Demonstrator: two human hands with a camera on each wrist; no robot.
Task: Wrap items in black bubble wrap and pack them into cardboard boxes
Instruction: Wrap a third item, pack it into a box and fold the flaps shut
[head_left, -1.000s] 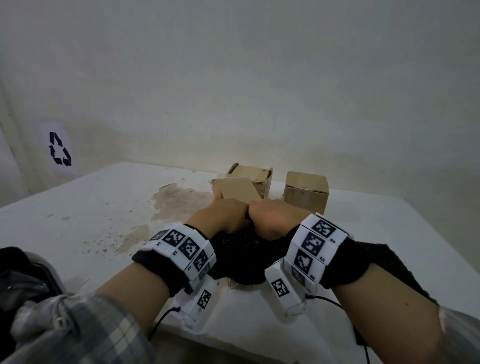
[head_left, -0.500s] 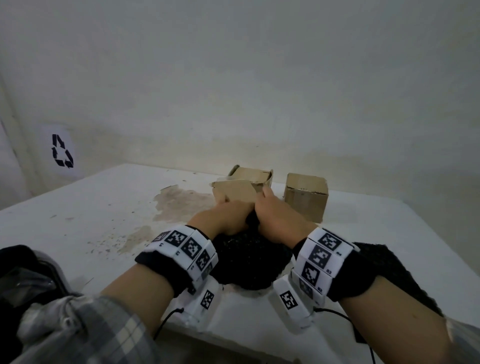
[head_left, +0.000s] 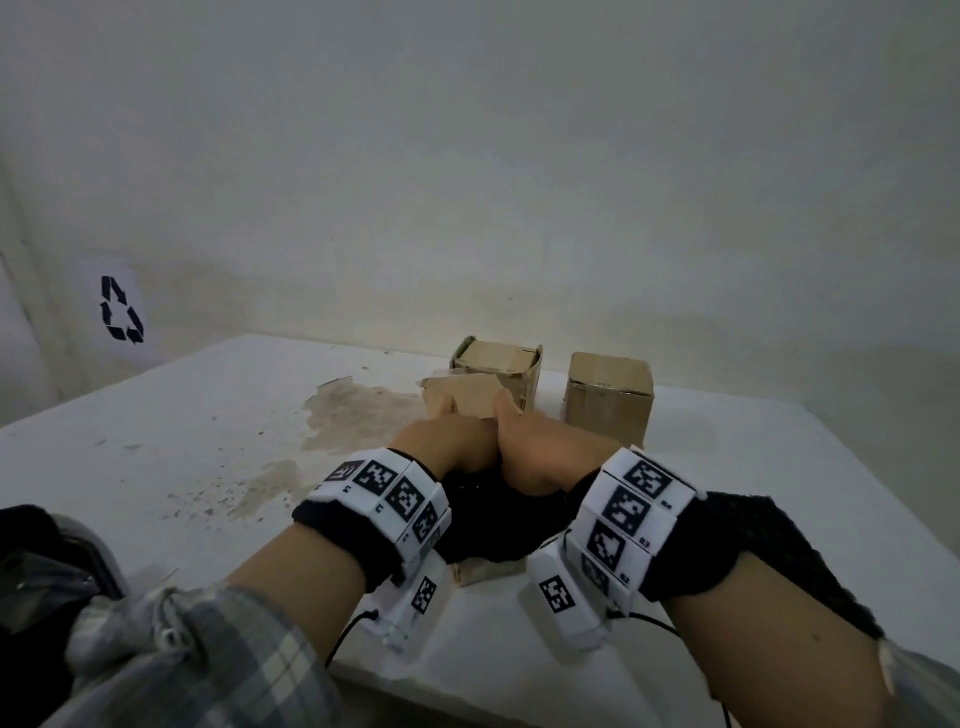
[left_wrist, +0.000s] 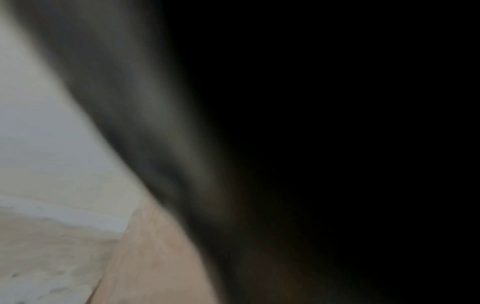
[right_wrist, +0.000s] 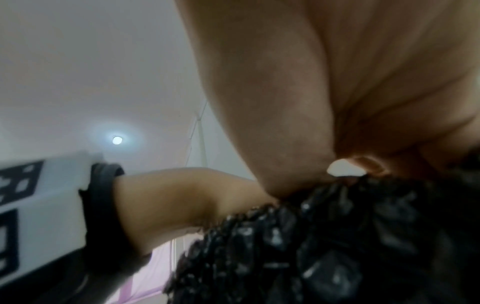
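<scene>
A bundle in black bubble wrap (head_left: 485, 525) sits in a low cardboard box at the table's near edge; a strip of the box's front wall (head_left: 488, 571) shows below it. My left hand (head_left: 447, 441) and right hand (head_left: 540, 449) lie side by side on top of the bundle, fingers curled over its far side. The box's far flap (head_left: 462, 397) stands up just beyond the fingertips. In the right wrist view my palm (right_wrist: 324, 92) presses down on the wrap (right_wrist: 324, 246). The left wrist view is mostly dark, with a patch of cardboard (left_wrist: 150, 257).
Two small cardboard boxes stand at the back, an open one (head_left: 501, 364) and a closed one (head_left: 608, 405). A loose sheet of black bubble wrap (head_left: 769, 535) lies under my right forearm. The white table (head_left: 182, 441) has a brown stain (head_left: 358, 415). A dark bag (head_left: 36, 566) sits at left.
Both hands have pushed forward and down over the bundle. The right hand has turned flatter, its thumb now against the upright flap.
</scene>
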